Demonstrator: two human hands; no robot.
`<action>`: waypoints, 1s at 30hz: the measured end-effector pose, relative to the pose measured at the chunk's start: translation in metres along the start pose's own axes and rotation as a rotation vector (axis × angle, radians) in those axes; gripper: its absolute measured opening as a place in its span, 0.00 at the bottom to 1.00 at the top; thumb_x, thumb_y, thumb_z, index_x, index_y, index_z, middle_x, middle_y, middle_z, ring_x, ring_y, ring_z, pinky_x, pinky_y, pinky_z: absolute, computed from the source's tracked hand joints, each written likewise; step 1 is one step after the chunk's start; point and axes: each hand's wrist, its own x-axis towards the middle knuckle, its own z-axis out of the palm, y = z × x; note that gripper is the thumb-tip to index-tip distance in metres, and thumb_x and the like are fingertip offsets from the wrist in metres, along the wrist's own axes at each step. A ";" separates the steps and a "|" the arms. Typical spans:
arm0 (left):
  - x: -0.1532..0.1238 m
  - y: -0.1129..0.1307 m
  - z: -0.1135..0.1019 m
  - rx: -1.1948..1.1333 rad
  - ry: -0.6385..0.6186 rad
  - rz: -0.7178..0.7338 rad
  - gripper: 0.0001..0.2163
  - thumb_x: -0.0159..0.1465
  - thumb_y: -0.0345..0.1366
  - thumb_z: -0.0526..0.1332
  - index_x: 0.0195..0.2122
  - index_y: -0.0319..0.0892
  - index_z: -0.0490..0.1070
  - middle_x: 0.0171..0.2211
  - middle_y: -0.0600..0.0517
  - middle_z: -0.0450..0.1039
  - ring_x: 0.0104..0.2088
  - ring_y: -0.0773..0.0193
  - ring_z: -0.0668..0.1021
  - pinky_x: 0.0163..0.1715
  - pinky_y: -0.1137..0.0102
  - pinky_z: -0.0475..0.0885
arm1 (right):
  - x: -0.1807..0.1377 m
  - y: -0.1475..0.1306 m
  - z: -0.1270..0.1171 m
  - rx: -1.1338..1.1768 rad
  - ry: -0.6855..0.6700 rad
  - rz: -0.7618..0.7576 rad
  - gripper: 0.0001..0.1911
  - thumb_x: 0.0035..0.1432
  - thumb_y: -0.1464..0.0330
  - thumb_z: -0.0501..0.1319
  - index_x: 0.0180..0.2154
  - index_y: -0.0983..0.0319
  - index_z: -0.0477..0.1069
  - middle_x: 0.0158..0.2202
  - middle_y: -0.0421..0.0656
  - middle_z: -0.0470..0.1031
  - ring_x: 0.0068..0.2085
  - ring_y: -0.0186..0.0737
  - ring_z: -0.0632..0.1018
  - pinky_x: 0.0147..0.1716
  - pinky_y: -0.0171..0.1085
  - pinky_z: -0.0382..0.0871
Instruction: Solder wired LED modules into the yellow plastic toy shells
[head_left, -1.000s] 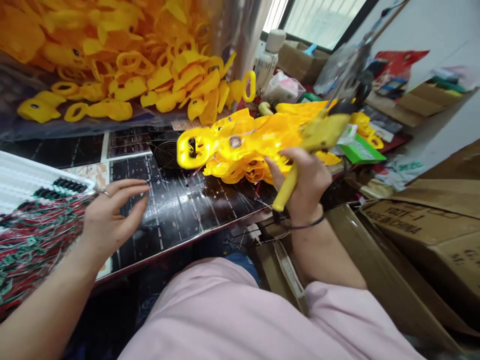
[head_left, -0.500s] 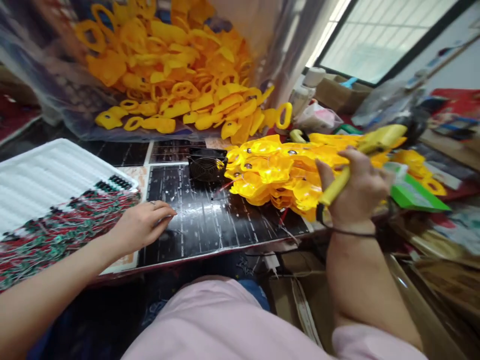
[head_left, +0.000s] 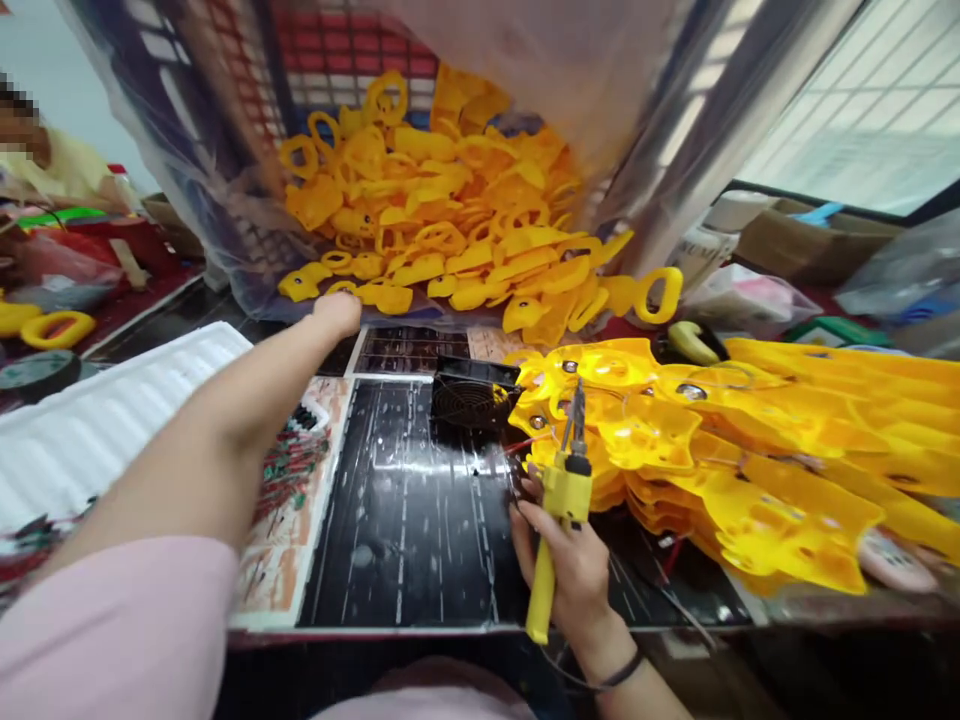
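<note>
My right hand [head_left: 570, 570] is wrapped round a yellow soldering gun [head_left: 566, 490], whose metal tip points up and away over the black work surface. Just beyond and to the right of it are stacked yellow plastic shells [head_left: 645, 430] with shiny round parts and thin wires. At the front edge of the plastic-lined crate, my left hand [head_left: 339, 312] reaches in among loose yellow plastic pieces [head_left: 450, 210]. It is nearest to a small yellow piece [head_left: 386, 298]; its fingers are hidden, so whether it grips anything does not show.
A small black fan [head_left: 472, 395] stands left of the stacked shells. White foam tray [head_left: 127, 400] and wired components [head_left: 289, 460] lie under and beside my left arm. The large lined crate [head_left: 247, 230] rises at the back. Another person [head_left: 67, 165] is at far left.
My left hand has moved from the table forward to the crate. My right hand has brought the soldering gun in from the right to the front of the stack. The view has shifted left.
</note>
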 end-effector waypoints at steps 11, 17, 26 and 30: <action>0.049 0.035 0.051 -0.117 0.076 0.022 0.14 0.65 0.39 0.61 0.47 0.36 0.79 0.46 0.42 0.82 0.61 0.48 0.73 0.68 0.47 0.56 | -0.007 0.015 0.005 0.067 -0.026 0.030 0.10 0.60 0.82 0.63 0.42 0.65 0.73 0.48 0.55 0.84 0.43 0.51 0.88 0.43 0.41 0.87; -0.003 0.038 -0.055 -0.122 0.238 -0.019 0.28 0.70 0.38 0.63 0.68 0.37 0.60 0.63 0.42 0.68 0.64 0.48 0.69 0.64 0.49 0.63 | -0.011 0.013 0.001 0.093 -0.002 0.077 0.12 0.60 0.81 0.65 0.43 0.62 0.72 0.53 0.51 0.83 0.42 0.46 0.88 0.40 0.39 0.87; -0.256 0.112 -0.072 0.073 0.318 1.001 0.15 0.73 0.28 0.53 0.53 0.46 0.75 0.32 0.53 0.78 0.32 0.63 0.78 0.32 0.66 0.68 | -0.027 0.015 -0.002 0.252 0.083 0.130 0.15 0.62 0.77 0.67 0.47 0.59 0.68 0.57 0.50 0.80 0.47 0.44 0.87 0.44 0.43 0.86; -0.307 0.153 -0.006 -0.076 0.104 0.913 0.15 0.74 0.29 0.52 0.54 0.44 0.76 0.35 0.49 0.81 0.33 0.63 0.79 0.33 0.64 0.68 | -0.025 0.003 -0.013 0.366 0.086 0.083 0.14 0.66 0.69 0.67 0.51 0.61 0.69 0.57 0.52 0.80 0.50 0.48 0.86 0.44 0.45 0.86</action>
